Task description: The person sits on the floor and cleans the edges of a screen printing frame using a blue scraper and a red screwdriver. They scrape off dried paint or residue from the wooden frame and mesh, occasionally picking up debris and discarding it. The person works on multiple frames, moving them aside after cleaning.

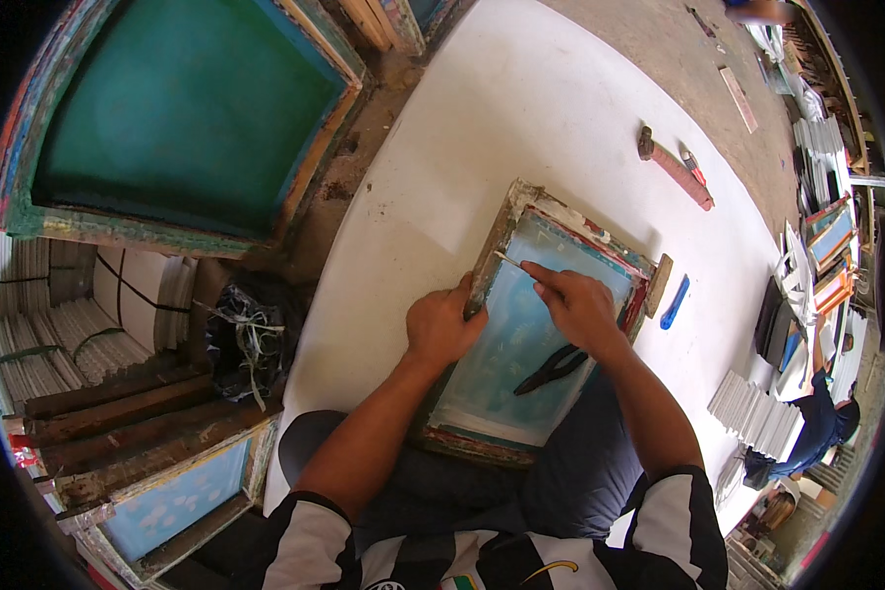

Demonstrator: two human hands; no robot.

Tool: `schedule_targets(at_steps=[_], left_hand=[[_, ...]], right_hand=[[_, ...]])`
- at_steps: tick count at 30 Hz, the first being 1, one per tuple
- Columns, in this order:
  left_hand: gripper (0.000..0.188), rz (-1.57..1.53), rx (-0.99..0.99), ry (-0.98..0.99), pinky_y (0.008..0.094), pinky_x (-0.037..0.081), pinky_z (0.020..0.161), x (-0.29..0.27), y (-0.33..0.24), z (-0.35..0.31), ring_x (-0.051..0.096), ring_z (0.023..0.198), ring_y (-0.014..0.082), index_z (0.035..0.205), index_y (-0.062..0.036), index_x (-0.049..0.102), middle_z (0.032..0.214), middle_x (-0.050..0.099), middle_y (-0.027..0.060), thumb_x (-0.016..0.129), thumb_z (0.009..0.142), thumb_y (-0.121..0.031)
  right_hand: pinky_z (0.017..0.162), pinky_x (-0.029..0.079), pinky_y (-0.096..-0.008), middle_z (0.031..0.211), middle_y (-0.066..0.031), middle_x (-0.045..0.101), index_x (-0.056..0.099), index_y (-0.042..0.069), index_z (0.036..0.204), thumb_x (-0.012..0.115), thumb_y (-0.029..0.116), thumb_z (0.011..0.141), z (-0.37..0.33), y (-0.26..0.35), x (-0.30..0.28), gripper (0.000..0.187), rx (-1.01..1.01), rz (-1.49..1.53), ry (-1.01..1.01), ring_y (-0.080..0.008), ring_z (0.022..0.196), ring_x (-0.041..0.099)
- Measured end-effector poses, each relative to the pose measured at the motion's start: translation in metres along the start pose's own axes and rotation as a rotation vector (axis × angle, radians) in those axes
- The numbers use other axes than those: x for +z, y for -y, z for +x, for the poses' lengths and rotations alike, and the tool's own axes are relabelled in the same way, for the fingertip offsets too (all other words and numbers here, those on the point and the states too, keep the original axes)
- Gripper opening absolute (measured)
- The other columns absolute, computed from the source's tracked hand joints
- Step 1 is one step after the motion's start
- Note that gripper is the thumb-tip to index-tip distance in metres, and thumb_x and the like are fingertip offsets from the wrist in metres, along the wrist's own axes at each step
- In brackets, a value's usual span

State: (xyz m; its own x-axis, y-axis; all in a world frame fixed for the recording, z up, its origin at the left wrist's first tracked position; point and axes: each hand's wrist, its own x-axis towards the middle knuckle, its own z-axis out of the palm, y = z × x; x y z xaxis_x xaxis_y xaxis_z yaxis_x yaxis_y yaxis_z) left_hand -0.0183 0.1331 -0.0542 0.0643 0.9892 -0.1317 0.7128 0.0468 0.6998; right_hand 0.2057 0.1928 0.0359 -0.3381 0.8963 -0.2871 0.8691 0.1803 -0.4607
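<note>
A worn wooden screen-printing frame (509,218) with blue mesh (497,344) rests tilted against my lap and the white table. My left hand (441,326) grips its left rail, with the thumb over the inner edge. In my right hand (575,305) is a thin metal tool (509,261), its tip at the inside of the left rail near the upper corner. The fingers hide most of that tool, so its kind is unclear. Dark-handled pliers (553,370) lie on the mesh below my right hand.
On the white table (433,147) are a hammer (680,175), a red-and-white marker-like item (694,165), a blue cutter (675,302) and a wood block (659,285). A large green screen (197,118) stands left above bundled sheets (79,324). Another person (806,423) is at far right.
</note>
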Motion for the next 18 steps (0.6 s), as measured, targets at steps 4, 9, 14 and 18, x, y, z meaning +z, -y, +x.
schedule_targets(at_steps=[4, 9, 14, 18], left_hand=[[0.060, -0.017, -0.016, -0.030, 0.0490, 0.056, 0.067, 0.001, -0.002, 0.000, 0.070, 0.073, 0.0377, 0.134, -0.0087, 0.068, 0.079, 0.071, 0.0175, 0.076, 0.082, -0.037], [0.053, -0.062, -0.021, -0.071, 0.0501, 0.056, 0.068, 0.005, -0.001, -0.002, 0.071, 0.076, 0.0389, 0.128, -0.0106, 0.071, 0.083, 0.072, 0.0180, 0.077, 0.081, -0.035], [0.051, -0.099, 0.006, -0.102, 0.0498, 0.056, 0.068, 0.006, 0.000, -0.003, 0.071, 0.076, 0.0389, 0.125, -0.0103, 0.072, 0.082, 0.072, 0.0180, 0.077, 0.081, -0.034], [0.051, -0.063, 0.006, -0.099, 0.0496, 0.056, 0.068, 0.008, 0.002, -0.004, 0.071, 0.075, 0.0384, 0.125, -0.0091, 0.072, 0.082, 0.072, 0.0181, 0.077, 0.080, -0.033]], right_hand=[[0.070, 0.056, -0.0510, 0.083, -0.0125, 0.069, 0.063, 0.036, 0.141, 0.057, 0.034, 0.104, -0.012, 0.016, -0.003, 0.037, 0.046, -0.121, 0.029, -0.0356, 0.076, 0.070], [0.063, 0.056, -0.0500, 0.082, -0.0135, 0.069, 0.063, 0.035, 0.140, 0.056, 0.033, 0.104, -0.014, 0.016, 0.001, 0.037, 0.009, -0.146, -0.005, -0.0357, 0.070, 0.070], [0.060, 0.056, -0.0497, 0.082, -0.0142, 0.068, 0.060, 0.035, 0.143, 0.058, 0.031, 0.102, -0.014, 0.026, 0.000, 0.041, 0.008, -0.261, 0.002, -0.0364, 0.067, 0.070], [0.060, 0.057, -0.0511, 0.082, -0.0142, 0.067, 0.057, 0.029, 0.146, 0.058, 0.024, 0.099, -0.013, 0.057, -0.004, 0.047, 0.054, -0.503, 0.086, -0.0361, 0.067, 0.071]])
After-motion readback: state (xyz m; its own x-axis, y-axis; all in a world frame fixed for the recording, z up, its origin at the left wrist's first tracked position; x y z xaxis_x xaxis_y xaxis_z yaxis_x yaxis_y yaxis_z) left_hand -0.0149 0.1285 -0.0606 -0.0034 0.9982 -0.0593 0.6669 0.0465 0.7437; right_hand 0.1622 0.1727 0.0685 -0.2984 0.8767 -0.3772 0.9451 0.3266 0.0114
